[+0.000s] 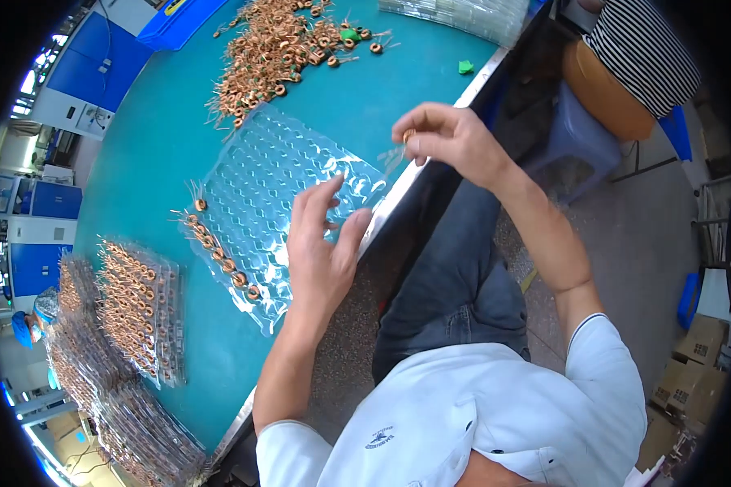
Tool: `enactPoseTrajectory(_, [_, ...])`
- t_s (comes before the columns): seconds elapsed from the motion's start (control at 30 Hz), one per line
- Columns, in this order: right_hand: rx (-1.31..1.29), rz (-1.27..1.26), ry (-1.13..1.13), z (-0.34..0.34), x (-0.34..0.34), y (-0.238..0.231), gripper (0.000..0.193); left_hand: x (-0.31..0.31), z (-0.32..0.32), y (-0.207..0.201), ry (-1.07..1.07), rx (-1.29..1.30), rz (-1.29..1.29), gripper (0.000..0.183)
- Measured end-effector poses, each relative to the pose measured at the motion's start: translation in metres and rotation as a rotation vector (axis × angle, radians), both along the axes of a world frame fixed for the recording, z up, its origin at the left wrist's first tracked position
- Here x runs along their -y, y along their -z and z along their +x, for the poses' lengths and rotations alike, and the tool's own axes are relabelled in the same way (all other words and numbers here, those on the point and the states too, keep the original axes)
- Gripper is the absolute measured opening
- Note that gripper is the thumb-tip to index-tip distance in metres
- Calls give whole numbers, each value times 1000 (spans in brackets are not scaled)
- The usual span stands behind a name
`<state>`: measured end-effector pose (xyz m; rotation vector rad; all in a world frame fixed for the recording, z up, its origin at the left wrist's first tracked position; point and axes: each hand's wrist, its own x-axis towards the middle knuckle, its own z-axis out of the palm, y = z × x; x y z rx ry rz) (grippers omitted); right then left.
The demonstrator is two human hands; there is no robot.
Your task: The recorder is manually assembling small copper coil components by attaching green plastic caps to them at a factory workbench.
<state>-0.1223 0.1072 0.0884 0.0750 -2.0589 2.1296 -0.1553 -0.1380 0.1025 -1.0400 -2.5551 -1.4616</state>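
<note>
A coil [408,137] was pinched in the right hand [465,148], just right of the clear tray [256,174] overhung by the left hand [320,247], fingers spread.

Glossy plastic tray [256,183], coppery metal coils [278,50]

One worktable [138,203], green top, metal edging. Directly upon it: one loose heap of copper-wound coils [260,61]; one clear dimpled tray [260,170], flat, at the near edge; stacked coil-filled trays [138,312], left; one blue bin [175,26], far edge; one clear plastic stack [471,16]; one green scrap [465,67].
</note>
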Motion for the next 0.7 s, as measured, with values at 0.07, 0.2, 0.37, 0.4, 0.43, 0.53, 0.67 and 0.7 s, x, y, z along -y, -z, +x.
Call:
enactPoseTrajectory(0.07, [109,-16,-55,25,5,5,23,-19,0,4,69,-6,-4,39])
enactPoseTrajectory(0.2, [76,-165,-48,54,18,20,24,-33,6,10,197,4,-88,20])
enactPoseTrajectory(0.37, [86,-94,-60,79,11,36,25,-38,18,12,334,298,-105,23])
enactPoseTrajectory(0.4, [62,-89,-60,83,10,40,23,-39,22,11,338,465,-111,23])
enactPoseTrajectory(0.43, [38,-84,-61,87,9,44,21,-41,26,9,340,633,-116,23])
enactPoseTrajectory(0.53, [46,-154,-86,97,5,53,24,-44,31,6,416,773,-90,26])
enactPoseTrajectory(0.67, [15,-84,-86,109,2,57,24,-48,34,11,480,756,-202,28])
enactPoseTrajectory(0.7, [26,-48,-88,112,1,56,24,-49,36,12,489,718,-246,29])
